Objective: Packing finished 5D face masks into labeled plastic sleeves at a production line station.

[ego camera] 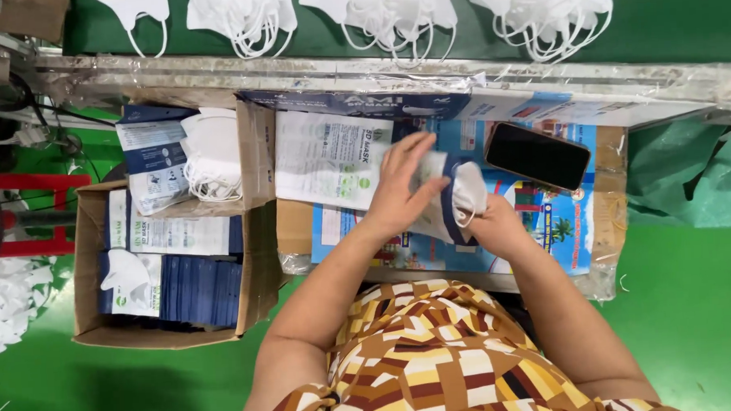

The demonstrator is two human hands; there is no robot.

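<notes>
At the centre of the frame, your left hand [399, 188] and right hand [496, 225] work together over the printed board [573, 222] that serves as the bench top. The step in hand appears to be bagging: your right hand is closed around a folded white mask [469, 192], and your left hand lies flat across a clear pouch with a dark blue edge [440, 219], fingers spread rather than clenched, pressing it. The mask sits at the mouth of the pouch, partly inside as far as can be judged.

Just left of your hands lies a stack of empty printed pouches [327, 158]. A black phone [538, 156] rests to the upper right, near the mask but apart from it. Loose masks [375, 11] lie in heaps along the green belt [659, 25] at the top of the frame. The cardboard box [90, 320] at lower left holds filled packs.

The next move probably calls for holding the pouch mouth open while you push the mask fully in, ear loops tucked.
</notes>
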